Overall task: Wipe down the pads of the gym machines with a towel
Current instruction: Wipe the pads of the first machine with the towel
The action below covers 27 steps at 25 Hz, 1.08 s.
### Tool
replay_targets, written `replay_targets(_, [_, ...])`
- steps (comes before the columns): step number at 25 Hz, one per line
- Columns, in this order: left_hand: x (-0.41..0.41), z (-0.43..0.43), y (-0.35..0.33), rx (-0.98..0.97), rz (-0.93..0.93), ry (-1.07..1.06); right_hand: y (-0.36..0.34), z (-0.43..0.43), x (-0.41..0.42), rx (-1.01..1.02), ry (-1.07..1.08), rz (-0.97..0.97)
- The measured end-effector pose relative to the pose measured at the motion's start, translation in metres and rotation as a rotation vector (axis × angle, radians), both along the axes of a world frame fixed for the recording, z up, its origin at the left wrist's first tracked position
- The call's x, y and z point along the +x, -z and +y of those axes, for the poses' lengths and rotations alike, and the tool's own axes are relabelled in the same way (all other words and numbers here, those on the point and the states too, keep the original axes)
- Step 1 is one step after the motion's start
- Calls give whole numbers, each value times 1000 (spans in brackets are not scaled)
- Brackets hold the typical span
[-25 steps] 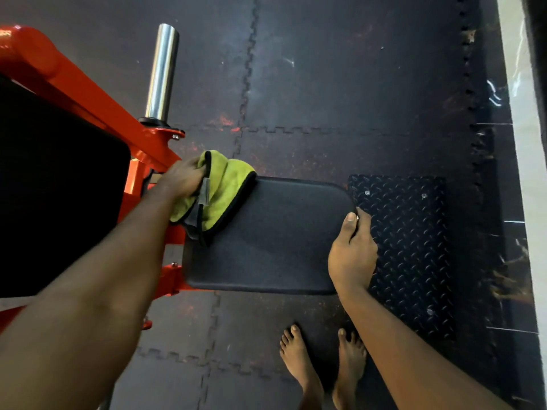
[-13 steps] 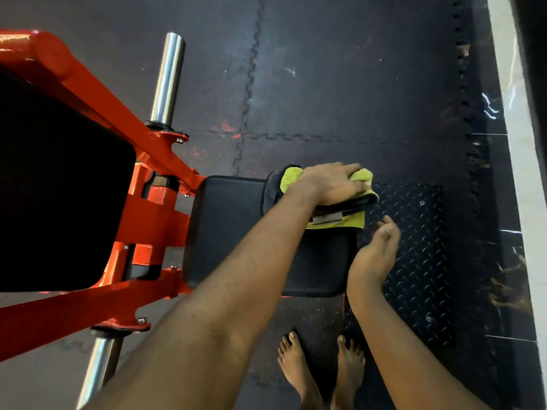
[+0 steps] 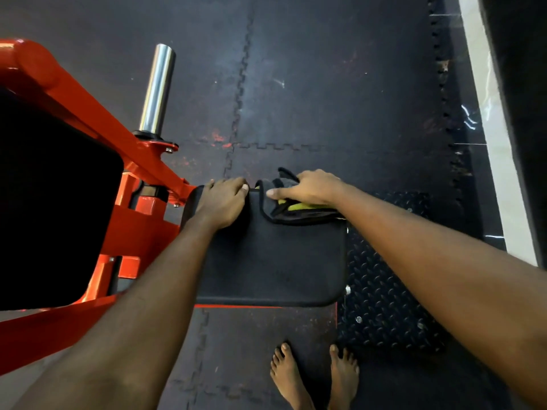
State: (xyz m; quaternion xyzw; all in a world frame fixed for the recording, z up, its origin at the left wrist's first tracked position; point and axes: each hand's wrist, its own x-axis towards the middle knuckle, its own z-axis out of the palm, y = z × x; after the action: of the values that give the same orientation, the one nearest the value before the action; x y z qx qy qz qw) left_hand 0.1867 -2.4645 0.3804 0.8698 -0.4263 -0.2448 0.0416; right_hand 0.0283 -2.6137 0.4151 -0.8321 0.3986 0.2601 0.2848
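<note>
Left hand (image 3: pixel 222 203) lies palm-down, fingers (image 3: pixel 236 184) curled; right hand (image 3: pixel 310 187) palm-down, arms outstretched.

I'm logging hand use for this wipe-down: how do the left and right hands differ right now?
The right hand lies on the yellow-and-grey towel at the seat pad's far edge; the left hand rests on bare pad beside it. The right hand's fingers spread over the cloth with the thumb pointing left; the left hand's fingers curl over the pad's far edge. Both are bare and rest on the same pad.

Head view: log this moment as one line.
step: wiping pad | towel: far edge of seat pad | right hand: on towel | left hand: on pad's far left corner
</note>
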Motion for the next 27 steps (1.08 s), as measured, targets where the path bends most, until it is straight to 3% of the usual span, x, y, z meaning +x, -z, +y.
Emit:
replay_targets(7, [-5,1,-1,70,-70,66,-2,34,-99,-274,383,-370])
replay_targets(9, [-7,-3,-4,99,-63,71,-5,38,-103,-260,349,-406])
replay_targets(12, [-4,-6,-3,137,-58,72,-4,21,-68,-37,122,-274])
replay_targets(14, [-1,-7,-1,139,-59,98,-1,7,-48,-10,72,-195])
replay_targets(16, [1,-4,-1,142,-51,134,6,8,-56,-41,216,-267])
replay_targets(22, [11,2,-4,125,-51,278,16,69,-110,-113,953,-519])
replay_targets(27, [12,-1,-10,139,-40,338,11,179,-154,-117,1224,-534])
